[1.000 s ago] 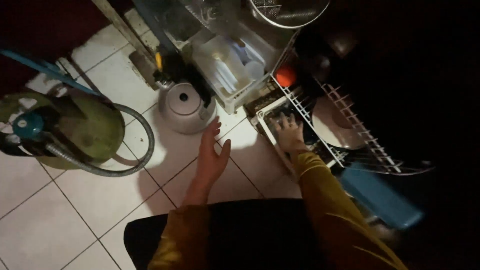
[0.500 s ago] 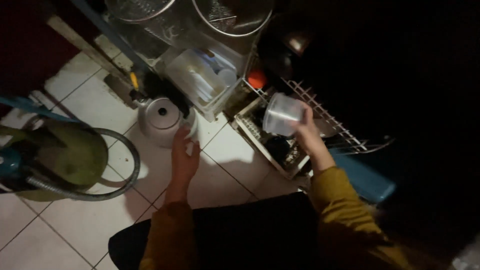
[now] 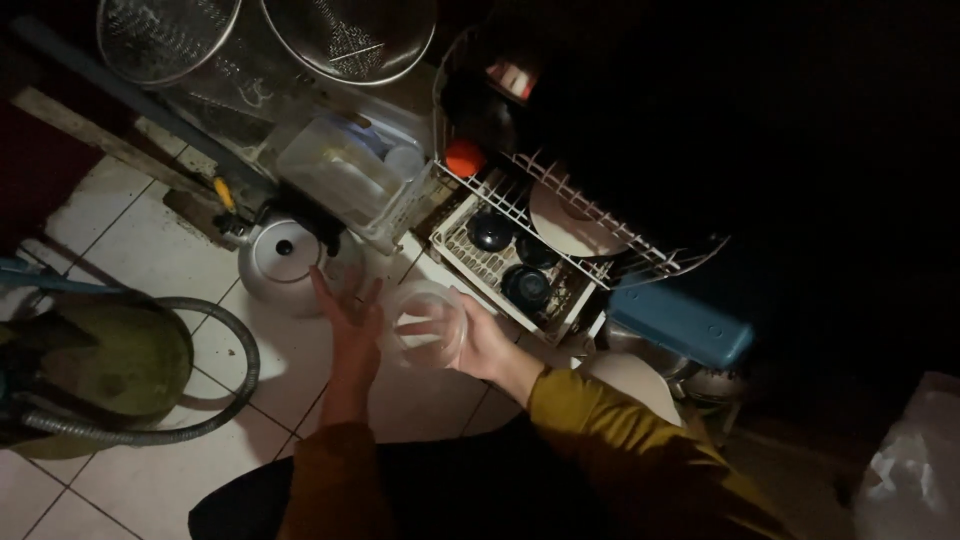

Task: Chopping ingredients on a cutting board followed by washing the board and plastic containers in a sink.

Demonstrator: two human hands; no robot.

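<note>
The right hand (image 3: 480, 345) gripped a clear plastic cup (image 3: 428, 325) above the tiled floor (image 3: 120, 480). The left hand (image 3: 350, 315), fingers spread and empty, hovered at the cup's nine o'clock. A dish rack (image 3: 500, 255) stood at one o'clock, a metal kettle (image 3: 285, 262) at ten.

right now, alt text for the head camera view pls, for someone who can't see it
Seen from above in a dim room, the right hand holds a clear plastic container over a white tiled floor, the open left hand beside it. Ahead stand a wire dish rack with dark bowls and a metal kettle.
</note>
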